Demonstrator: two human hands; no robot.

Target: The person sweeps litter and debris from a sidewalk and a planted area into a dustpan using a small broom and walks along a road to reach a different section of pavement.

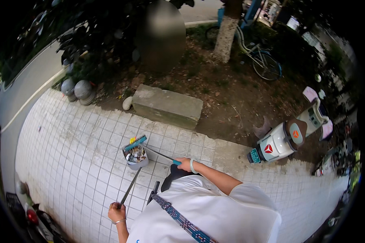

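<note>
My left hand point(117, 212) is closed around the dark upper end of a long-handled dustpan's pole. The grey dustpan point(138, 165) stands on the tiles ahead of me, holding a heap of mixed litter point(136, 155). My right hand point(185, 164) grips the teal end of a broom's thin handle. The teal head of the broom point(135, 143) lies across the dustpan's far edge, over the litter. Something small and yellow point(132, 140) shows beside the broom head; its kind is unclear.
White tiled pavement point(81, 162) surrounds me. A stone block point(166, 105) borders a soil bed with a tree point(226, 38) and a bicycle point(265, 65). Stone balls point(83, 90) stand at the far left. A white scooter point(278, 141) is parked on the right, a dark vehicle point(38, 222) lower left.
</note>
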